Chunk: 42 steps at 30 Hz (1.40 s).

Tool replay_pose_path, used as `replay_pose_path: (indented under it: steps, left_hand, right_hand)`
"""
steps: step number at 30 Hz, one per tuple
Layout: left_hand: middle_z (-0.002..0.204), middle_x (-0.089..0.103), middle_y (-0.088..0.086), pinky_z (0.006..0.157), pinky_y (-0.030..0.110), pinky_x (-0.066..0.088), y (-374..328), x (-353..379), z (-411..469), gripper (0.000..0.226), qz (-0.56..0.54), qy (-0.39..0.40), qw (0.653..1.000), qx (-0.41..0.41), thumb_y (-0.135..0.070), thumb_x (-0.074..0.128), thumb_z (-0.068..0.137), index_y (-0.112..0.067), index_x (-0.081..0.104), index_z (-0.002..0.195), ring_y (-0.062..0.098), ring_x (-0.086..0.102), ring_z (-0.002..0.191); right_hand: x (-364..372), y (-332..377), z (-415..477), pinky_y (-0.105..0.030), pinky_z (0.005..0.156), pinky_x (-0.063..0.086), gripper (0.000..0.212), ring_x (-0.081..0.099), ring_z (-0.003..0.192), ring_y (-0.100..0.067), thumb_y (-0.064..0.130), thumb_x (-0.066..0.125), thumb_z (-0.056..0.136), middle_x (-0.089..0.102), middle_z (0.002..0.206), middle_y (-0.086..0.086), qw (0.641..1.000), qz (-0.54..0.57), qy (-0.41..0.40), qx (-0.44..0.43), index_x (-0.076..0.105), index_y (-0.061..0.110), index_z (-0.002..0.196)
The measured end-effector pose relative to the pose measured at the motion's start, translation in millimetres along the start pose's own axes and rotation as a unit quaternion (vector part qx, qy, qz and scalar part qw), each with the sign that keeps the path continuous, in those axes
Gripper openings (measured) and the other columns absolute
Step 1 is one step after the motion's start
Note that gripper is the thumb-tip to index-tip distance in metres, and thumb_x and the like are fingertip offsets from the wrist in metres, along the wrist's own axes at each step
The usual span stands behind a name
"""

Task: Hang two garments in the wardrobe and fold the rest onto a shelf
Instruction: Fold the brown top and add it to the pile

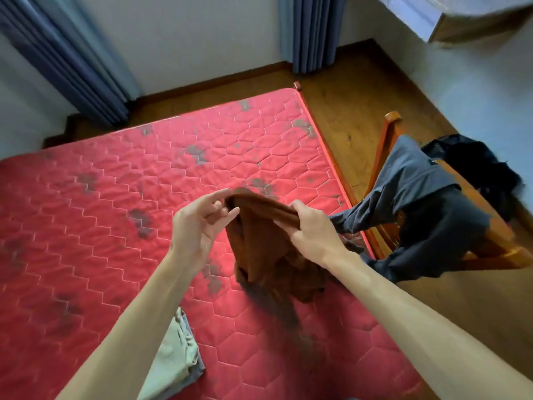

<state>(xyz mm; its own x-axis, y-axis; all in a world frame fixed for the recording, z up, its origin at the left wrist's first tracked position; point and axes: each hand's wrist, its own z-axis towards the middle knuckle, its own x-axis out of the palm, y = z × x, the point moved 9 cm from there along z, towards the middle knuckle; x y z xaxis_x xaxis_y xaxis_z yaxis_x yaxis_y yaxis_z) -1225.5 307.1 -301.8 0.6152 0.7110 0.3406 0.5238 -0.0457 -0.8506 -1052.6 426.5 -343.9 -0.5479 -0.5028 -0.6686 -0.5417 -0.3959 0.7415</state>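
Observation:
A rust-brown garment (268, 249) hangs bunched above the red quilted mattress (115, 197), its lower end trailing on the mattress. My right hand (311, 229) grips its upper edge with curled fingers. My left hand (202, 220) pinches the other end of that edge between thumb and fingertips. Dark grey trousers (418, 203) drape over a wooden chair (386, 134) to the right of the bed. A black garment (476, 166) lies on the chair behind them. Folded pale green and blue clothes (176, 356) sit on the mattress near my left forearm.
Blue curtains (66, 62) hang at the back left and another curtain (314, 30) at the back centre. Wooden floor (346, 90) runs between bed and wall. A white window ledge (418, 13) shows at the top right. The wardrobe is out of view.

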Motion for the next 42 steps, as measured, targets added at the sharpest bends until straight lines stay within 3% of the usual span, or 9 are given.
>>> replay_pose_path:
  steps: [5,8,11,17,21,29,36,39,42]
  left_hand:
    - [0.094,0.073,0.008,0.089,0.039,0.061,-74.0,18.0,-14.5,0.027,0.310,0.017,0.935,0.173,0.006,0.064,0.083,-0.011,0.075,0.102,0.025,0.072,0.090]
    - [0.128,0.064,-0.006,0.095,0.026,0.054,-61.3,53.6,-27.2,0.072,0.441,0.184,0.864,0.160,-0.012,0.082,0.071,-0.033,0.057,0.135,0.008,0.063,0.116]
    - [0.120,0.070,-0.001,0.089,0.019,0.053,-35.9,76.9,-51.6,0.064,0.428,0.251,0.860,0.121,0.001,0.085,0.074,-0.023,0.059,0.128,0.000,0.066,0.106]
    - [0.100,0.074,-0.017,0.090,0.042,0.058,-77.6,78.8,-59.9,0.029,0.379,0.064,0.879,0.281,-0.018,0.079,0.085,-0.018,0.071,0.113,0.009,0.070,0.099]
    - [0.097,0.077,-0.004,0.088,0.044,0.059,-100.3,77.7,-62.1,0.029,0.362,0.066,0.885,0.285,-0.033,0.087,0.076,-0.021,0.076,0.100,0.018,0.073,0.093]
    - [0.059,0.053,-0.016,0.051,0.017,0.038,-161.9,78.7,-63.1,0.028,0.343,0.069,0.882,0.315,-0.013,0.074,0.089,-0.019,0.065,0.064,0.003,0.048,0.056]
    - [0.079,0.063,0.007,0.071,0.037,0.045,-213.7,121.3,-98.6,0.045,0.272,0.116,0.897,0.328,-0.038,0.074,0.089,0.006,0.070,0.086,0.017,0.057,0.074]
    - [0.087,0.076,0.003,0.076,0.031,0.054,-221.1,142.3,-114.5,0.028,0.271,0.122,0.898,0.325,-0.034,0.069,0.093,-0.010,0.081,0.087,0.013,0.067,0.078]
    - [0.082,0.078,0.002,0.067,0.023,0.056,-225.8,153.8,-126.7,0.030,0.303,0.132,0.877,0.348,-0.034,0.064,0.097,-0.010,0.080,0.090,0.010,0.071,0.074]
  right_hand:
    - [-63.1,99.6,7.6,-0.042,0.086,0.052,0.041,0.065,0.102,-0.028,0.011,0.056,0.075,0.072,0.107,-0.003,0.990,-0.038,-0.004,-0.134,0.063,0.018,0.115]
    - [-89.4,141.0,-5.3,-0.040,0.092,0.051,0.048,0.064,0.108,-0.025,0.010,0.053,0.073,0.069,0.117,-0.004,0.978,-0.039,-0.009,-0.203,0.063,0.013,0.121]
    - [-129.1,184.1,-15.2,-0.038,0.092,0.051,0.049,0.064,0.107,-0.025,0.010,0.055,0.071,0.069,0.116,-0.005,0.964,-0.028,-0.063,-0.257,0.065,0.009,0.120]
    - [-202.7,239.5,-21.2,-0.038,0.089,0.053,0.038,0.066,0.099,-0.017,0.005,0.061,0.076,0.071,0.106,0.001,0.939,0.038,-0.138,-0.314,0.067,0.009,0.114]
    - [-243.9,245.2,-25.1,-0.029,0.090,0.053,0.035,0.067,0.095,-0.009,0.003,0.063,0.080,0.071,0.102,0.003,0.934,0.096,-0.169,-0.301,0.067,0.010,0.114]
    - [-304.5,211.2,-22.9,-0.010,0.082,0.044,0.030,0.065,0.092,-0.010,0.008,0.066,0.081,0.069,0.096,0.009,0.940,0.003,-0.230,-0.253,0.070,0.018,0.109]
    - [-272.9,190.6,-10.5,-0.012,0.066,0.044,0.032,0.065,0.089,-0.016,0.008,0.074,0.077,0.066,0.092,0.004,0.980,-0.086,-0.106,-0.143,0.060,0.021,0.102]
    - [-220.3,222.4,-15.9,-0.018,0.084,0.055,0.061,0.068,0.100,-0.012,0.008,0.083,0.070,0.067,0.109,0.003,0.981,0.051,0.061,-0.177,0.051,0.019,0.122]
    - [-196.6,258.3,-14.7,-0.027,0.092,0.055,0.069,0.066,0.103,-0.006,0.033,0.088,0.067,0.069,0.111,0.007,0.965,0.079,0.051,-0.247,0.056,0.022,0.127]
